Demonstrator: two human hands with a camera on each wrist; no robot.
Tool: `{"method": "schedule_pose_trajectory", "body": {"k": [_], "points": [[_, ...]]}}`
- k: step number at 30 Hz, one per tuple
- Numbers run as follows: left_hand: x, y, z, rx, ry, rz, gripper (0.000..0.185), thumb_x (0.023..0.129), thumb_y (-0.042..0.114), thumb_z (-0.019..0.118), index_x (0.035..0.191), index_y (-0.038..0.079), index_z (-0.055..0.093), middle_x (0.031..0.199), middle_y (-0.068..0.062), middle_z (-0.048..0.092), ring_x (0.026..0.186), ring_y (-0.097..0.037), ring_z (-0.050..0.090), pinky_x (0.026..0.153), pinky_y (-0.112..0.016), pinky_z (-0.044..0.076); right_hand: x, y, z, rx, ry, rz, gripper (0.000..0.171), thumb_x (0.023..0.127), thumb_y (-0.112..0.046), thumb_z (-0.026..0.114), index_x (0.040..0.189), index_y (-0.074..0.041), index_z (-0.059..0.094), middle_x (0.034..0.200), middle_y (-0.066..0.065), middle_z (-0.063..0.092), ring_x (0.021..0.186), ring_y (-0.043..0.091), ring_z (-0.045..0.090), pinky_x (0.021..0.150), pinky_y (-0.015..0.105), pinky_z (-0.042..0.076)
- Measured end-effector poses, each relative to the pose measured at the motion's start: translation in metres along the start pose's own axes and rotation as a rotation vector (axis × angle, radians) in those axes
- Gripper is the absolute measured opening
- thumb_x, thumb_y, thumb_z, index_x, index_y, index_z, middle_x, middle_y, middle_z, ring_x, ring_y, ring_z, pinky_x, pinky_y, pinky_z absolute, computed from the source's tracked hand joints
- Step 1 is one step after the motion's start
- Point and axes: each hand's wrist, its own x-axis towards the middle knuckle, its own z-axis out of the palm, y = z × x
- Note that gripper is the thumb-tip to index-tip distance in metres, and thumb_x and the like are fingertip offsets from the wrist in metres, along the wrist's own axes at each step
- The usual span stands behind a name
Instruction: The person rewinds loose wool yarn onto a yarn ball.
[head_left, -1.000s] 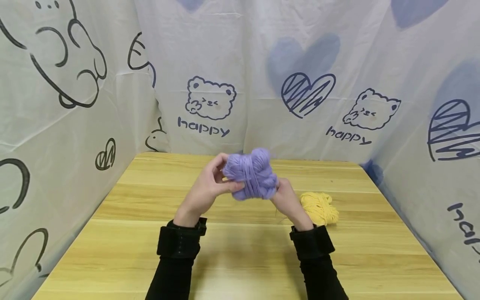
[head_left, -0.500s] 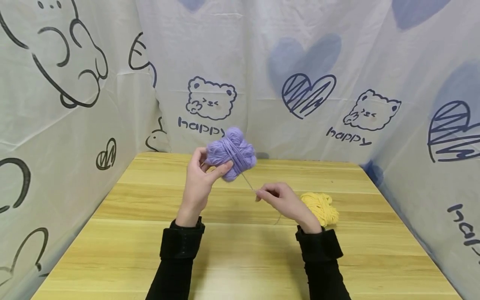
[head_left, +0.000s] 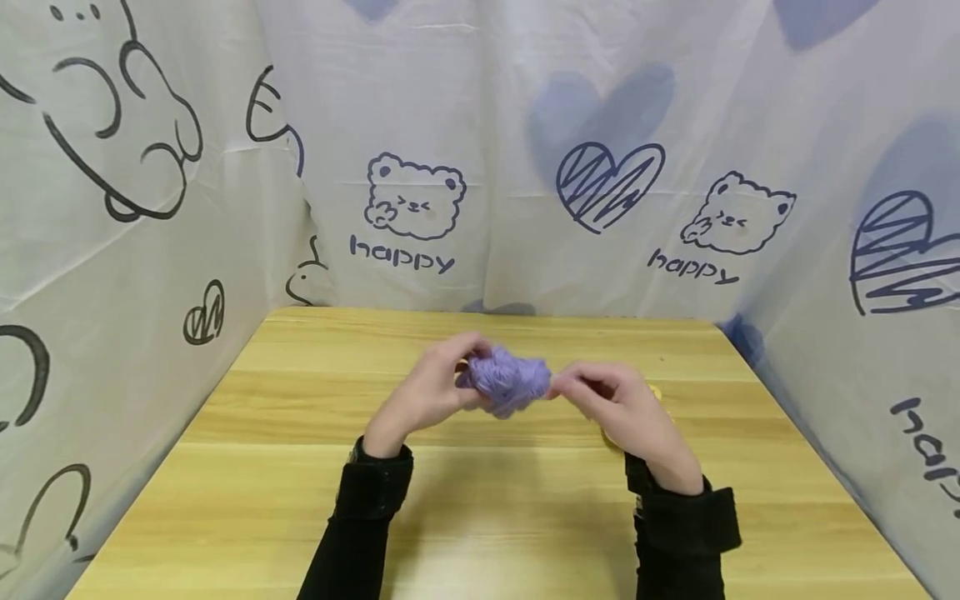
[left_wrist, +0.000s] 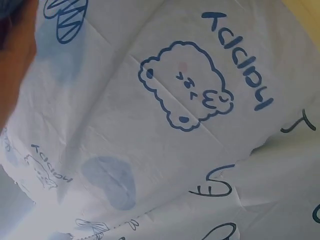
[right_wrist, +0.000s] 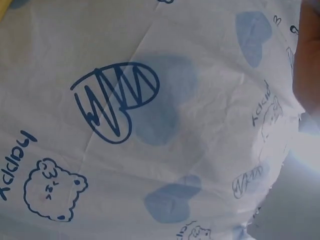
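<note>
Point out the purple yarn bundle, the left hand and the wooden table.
purple yarn bundle (head_left: 507, 381): head view, on the middle of its purple windings.
left hand (head_left: 426, 390): head view, on the back of the hand.
wooden table (head_left: 247, 492): head view, on a bare part of its top.

A light wooden table with pale yellow-brown plank grain (head_left: 300, 500) fills the lower part of the head view, closed in at the back and on both sides by a white printed cloth. On the right half of the tabletop lies a small bundle of yellow yarn (head_left: 655, 392), mostly hidden, with only a sliver showing.
</note>
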Motion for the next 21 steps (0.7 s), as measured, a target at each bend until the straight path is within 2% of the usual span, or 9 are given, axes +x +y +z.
{"method": "schedule_pose_trajectory", "body": {"k": [3, 6, 8, 10, 12, 14, 17, 21], "points": [[-0.004, 0.002, 0.0, -0.036, -0.114, 0.053, 0.046, 0.069, -0.008, 0.078, 0.108, 0.007, 0.059, 0.108, -0.007, 0.064, 0.099, -0.018, 0.062, 0.086, -0.026, 0.057, 0.006, 0.006, -0.001, 0.018, 0.09, 0.007, 0.021, 0.1, -0.007, 0.047, 0.096, -0.005, 0.068, 0.058, 0.001, 0.033, 0.048, 0.013, 0.027, 0.046, 0.031, 0.027], [-0.008, 0.005, -0.001, -0.125, -0.194, 0.08, 0.045, 0.071, -0.006, 0.077, 0.11, 0.008, 0.059, 0.11, -0.006, 0.063, 0.102, -0.016, 0.062, 0.09, -0.026, 0.056, 0.016, 0.017, 0.003, 0.024, 0.161, 0.07, 0.023, 0.101, -0.014, 0.048, 0.089, -0.007, 0.067, 0.056, 0.001, 0.033, 0.047, 0.014, 0.028, 0.046, 0.03, 0.027], [-0.009, 0.006, -0.003, -0.211, -0.215, 0.081, 0.047, 0.071, -0.004, 0.078, 0.112, 0.008, 0.058, 0.112, -0.007, 0.062, 0.104, -0.017, 0.061, 0.092, -0.029, 0.055, 0.022, 0.026, 0.006, 0.009, 0.18, 0.135, 0.026, 0.101, -0.02, 0.049, 0.086, -0.007, 0.067, 0.056, 0.0, 0.036, 0.049, 0.012, 0.03, 0.047, 0.027, 0.028], [-0.011, 0.008, -0.005, -0.303, -0.199, 0.072, 0.05, 0.072, -0.004, 0.078, 0.115, 0.007, 0.056, 0.114, -0.009, 0.06, 0.105, -0.018, 0.06, 0.092, -0.032, 0.056, 0.026, 0.035, 0.009, 0.001, 0.173, 0.194, 0.026, 0.1, -0.021, 0.051, 0.086, -0.006, 0.068, 0.059, -0.002, 0.044, 0.052, 0.009, 0.035, 0.05, 0.024, 0.032], [-0.011, 0.009, -0.008, -0.396, -0.156, 0.048, 0.051, 0.072, -0.005, 0.077, 0.116, 0.006, 0.054, 0.114, -0.01, 0.058, 0.103, -0.019, 0.06, 0.09, -0.034, 0.057, 0.028, 0.041, 0.012, -0.014, 0.141, 0.242, 0.029, 0.099, -0.019, 0.052, 0.078, -0.004, 0.063, 0.06, -0.004, 0.045, 0.052, 0.007, 0.036, 0.05, 0.021, 0.032], [-0.011, 0.01, -0.011, -0.47, -0.104, 0.025, 0.051, 0.073, -0.006, 0.075, 0.117, 0.004, 0.052, 0.112, -0.011, 0.057, 0.1, -0.02, 0.06, 0.087, -0.036, 0.058, 0.029, 0.045, 0.016, -0.024, 0.091, 0.254, 0.029, 0.099, -0.014, 0.051, 0.073, -0.002, 0.058, 0.06, -0.005, 0.044, 0.053, 0.005, 0.036, 0.05, 0.02, 0.033], [-0.01, 0.01, -0.014, -0.537, -0.024, -0.022, 0.05, 0.076, -0.007, 0.073, 0.119, 0.003, 0.049, 0.111, -0.01, 0.056, 0.096, -0.019, 0.062, 0.083, -0.037, 0.059, 0.029, 0.048, 0.02, -0.015, -0.035, 0.234, 0.031, 0.099, -0.008, 0.045, 0.07, 0.0, 0.05, 0.057, -0.004, 0.037, 0.048, 0.003, 0.031, 0.046, 0.02, 0.029], [-0.006, 0.011, -0.015, -0.575, 0.074, -0.109, 0.048, 0.08, -0.002, 0.071, 0.12, 0.005, 0.048, 0.115, -0.007, 0.056, 0.103, -0.02, 0.062, 0.086, -0.037, 0.058, 0.027, 0.047, 0.026, 0.031, -0.249, 0.211, 0.03, 0.103, -0.009, 0.036, 0.092, 0.001, 0.062, 0.061, -0.002, 0.047, 0.047, 0.004, 0.033, 0.044, 0.02, 0.031]]}}
